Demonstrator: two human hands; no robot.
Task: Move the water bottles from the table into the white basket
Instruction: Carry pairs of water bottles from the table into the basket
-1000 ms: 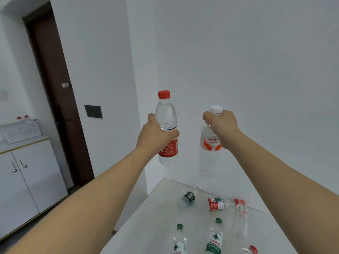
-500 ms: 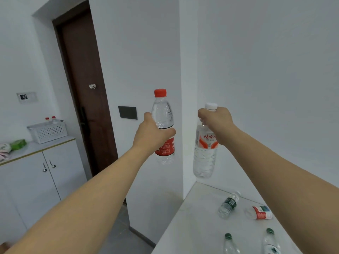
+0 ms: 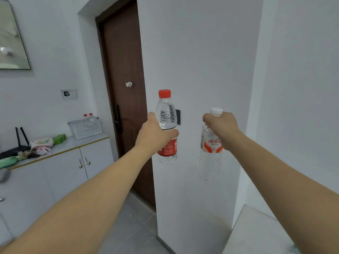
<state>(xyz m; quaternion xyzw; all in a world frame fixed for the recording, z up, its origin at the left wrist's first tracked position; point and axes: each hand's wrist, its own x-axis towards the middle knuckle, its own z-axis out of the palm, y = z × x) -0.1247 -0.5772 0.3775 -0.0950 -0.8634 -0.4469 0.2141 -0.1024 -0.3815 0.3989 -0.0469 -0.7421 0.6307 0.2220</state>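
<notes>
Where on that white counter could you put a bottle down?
Bare counter shows between the green packet and the white basket, and along the front edge before the basket. The left end is crowded with cloth and dark clutter.

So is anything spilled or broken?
Nothing stands out. Both bottles are capped and upright: the red-capped bottle in the left hand, the white-capped bottle in the right hand. The white basket sits level on the cabinet.
</notes>
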